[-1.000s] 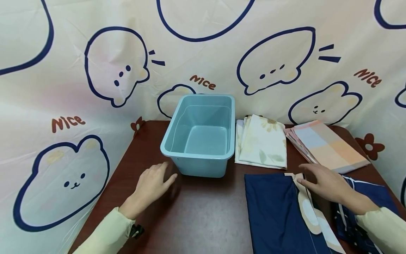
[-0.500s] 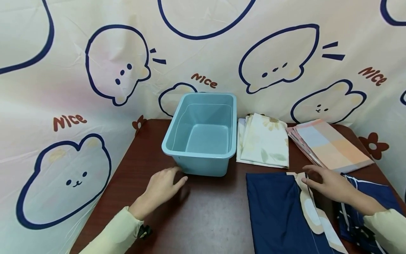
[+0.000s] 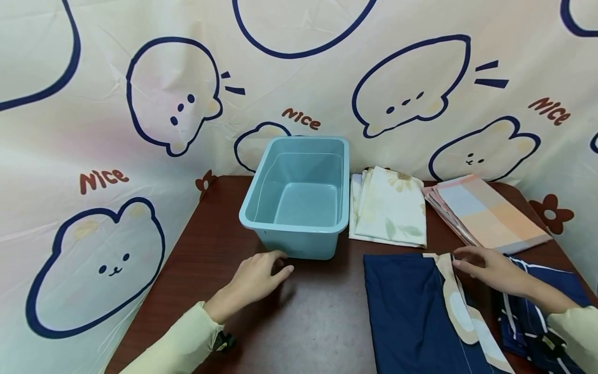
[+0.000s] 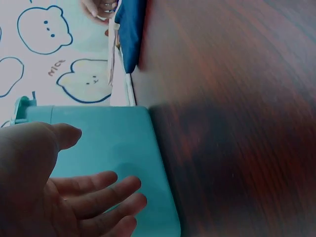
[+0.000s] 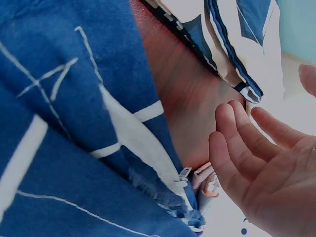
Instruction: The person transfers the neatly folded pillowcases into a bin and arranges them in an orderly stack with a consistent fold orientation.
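Note:
My left hand (image 3: 254, 279) is low over the table, in front of a light blue plastic basin (image 3: 299, 241). In the left wrist view its loose fingers (image 4: 106, 195) overlap the basin's side and hold nothing. My right hand (image 3: 497, 270) hovers by the far right corner of a folded navy cloth (image 3: 402, 306) with a cream print. The right wrist view shows these fingers (image 5: 229, 163) loosely bent, nothing between them, close to that cloth's dark-edged corner. Beneath my right forearm lies a second navy cloth (image 5: 59, 128) with white lines and a zipper pull (image 5: 185, 173).
Right of the basin lies a folded white floral cloth (image 3: 390, 210). A folded checked cloth (image 3: 495, 213) in peach and pale blue is at the back right. The dark wooden table (image 3: 322, 322) meets a printed curtain (image 3: 299, 83) behind it.
My left hand has moved right along the front of the basin. My right hand stays by the navy cloth's corner, shifted slightly right; the cloths and basin have not been moved.

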`<state>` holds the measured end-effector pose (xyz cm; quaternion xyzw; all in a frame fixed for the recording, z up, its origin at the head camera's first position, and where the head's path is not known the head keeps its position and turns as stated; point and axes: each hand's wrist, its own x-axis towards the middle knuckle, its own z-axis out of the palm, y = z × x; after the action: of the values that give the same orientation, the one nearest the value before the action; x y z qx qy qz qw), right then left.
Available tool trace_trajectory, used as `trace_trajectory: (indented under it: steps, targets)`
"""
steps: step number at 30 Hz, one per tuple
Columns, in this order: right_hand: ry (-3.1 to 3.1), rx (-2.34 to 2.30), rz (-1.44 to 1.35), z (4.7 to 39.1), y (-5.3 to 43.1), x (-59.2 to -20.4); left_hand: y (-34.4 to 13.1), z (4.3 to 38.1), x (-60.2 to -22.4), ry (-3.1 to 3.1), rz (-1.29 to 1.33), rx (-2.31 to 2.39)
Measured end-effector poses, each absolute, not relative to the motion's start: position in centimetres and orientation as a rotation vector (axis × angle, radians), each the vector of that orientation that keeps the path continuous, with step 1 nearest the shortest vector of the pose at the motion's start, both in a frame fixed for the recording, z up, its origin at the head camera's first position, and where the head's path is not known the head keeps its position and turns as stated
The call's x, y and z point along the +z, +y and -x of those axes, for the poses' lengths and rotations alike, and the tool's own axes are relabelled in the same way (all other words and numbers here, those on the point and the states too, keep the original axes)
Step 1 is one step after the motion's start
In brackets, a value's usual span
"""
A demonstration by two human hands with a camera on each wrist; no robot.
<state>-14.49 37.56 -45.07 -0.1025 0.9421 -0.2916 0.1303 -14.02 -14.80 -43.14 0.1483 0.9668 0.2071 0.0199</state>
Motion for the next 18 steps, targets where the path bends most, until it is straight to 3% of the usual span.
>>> trace_trajectory:
  steps: [18]
  targets:
    - [2.549, -1.01, 0.184, 14.6, 38.4, -45.2, -9.7, 14.1, -44.6, 2.813, -0.662, 0.794]
